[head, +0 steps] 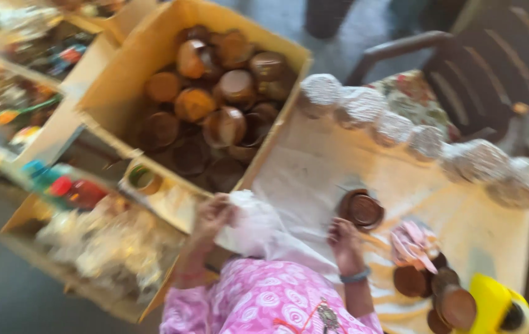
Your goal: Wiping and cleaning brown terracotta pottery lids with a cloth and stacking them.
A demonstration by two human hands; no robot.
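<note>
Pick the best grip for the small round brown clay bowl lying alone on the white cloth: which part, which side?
Judging loosely from a blurred frame: take the small round brown clay bowl by its raised rim, from above. It sits mouth up and flat on the white cloth, so its sides look low. The right hand is nearest, just in front; the left hand is on a white plastic bag.

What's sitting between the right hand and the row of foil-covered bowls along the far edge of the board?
In the head view, one small brown clay bowl lies just beyond the right hand. Past it, bare pale board runs up to the foil-covered bowls.
</note>
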